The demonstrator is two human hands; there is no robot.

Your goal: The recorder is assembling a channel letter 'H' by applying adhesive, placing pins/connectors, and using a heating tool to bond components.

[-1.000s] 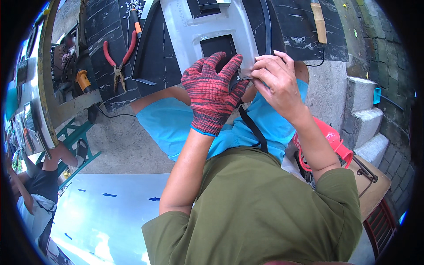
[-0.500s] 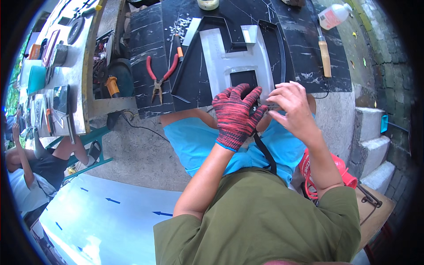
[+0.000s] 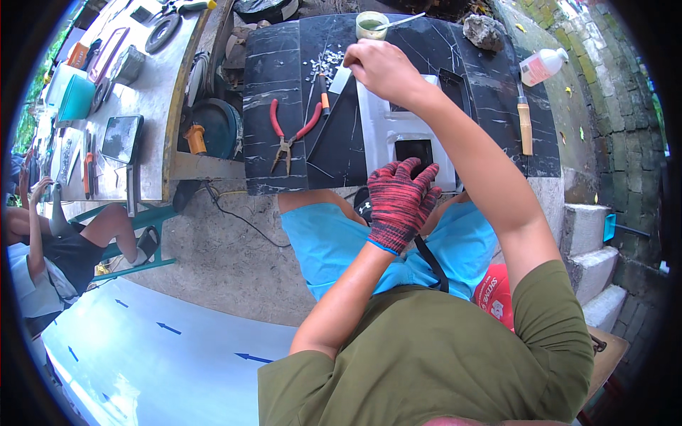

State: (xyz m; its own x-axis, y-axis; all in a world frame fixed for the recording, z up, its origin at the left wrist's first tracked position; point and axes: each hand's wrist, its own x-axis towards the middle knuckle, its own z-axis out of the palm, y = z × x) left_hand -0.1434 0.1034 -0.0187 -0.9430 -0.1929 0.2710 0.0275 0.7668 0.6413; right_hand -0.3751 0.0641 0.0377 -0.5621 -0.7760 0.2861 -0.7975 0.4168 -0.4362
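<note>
My left hand, in a red-and-black knit glove, lies at the near edge of a grey-white letter-shaped panel. Its fingers are stretched out over the panel's dark lower opening. Bare, my right hand is above the panel's far left corner, its fingers bent and drawn together; whatever they hold is hidden. A small whitish strip lies just beside those fingertips. Thin black strip edging stands left of the panel, with more black edging on the right. Scattered small pale bits lie near my right hand.
Red-handled pliers and an orange-handled tool lie on the black marbled tabletop. Farther off are a tub with a stick, a stone, a wooden-handled tool and a bottle. Another person sits at left.
My right hand has moved from the panel's near right edge to its far left corner. My left hand stays at the near edge. The view has shifted, showing more of the table's far side.
</note>
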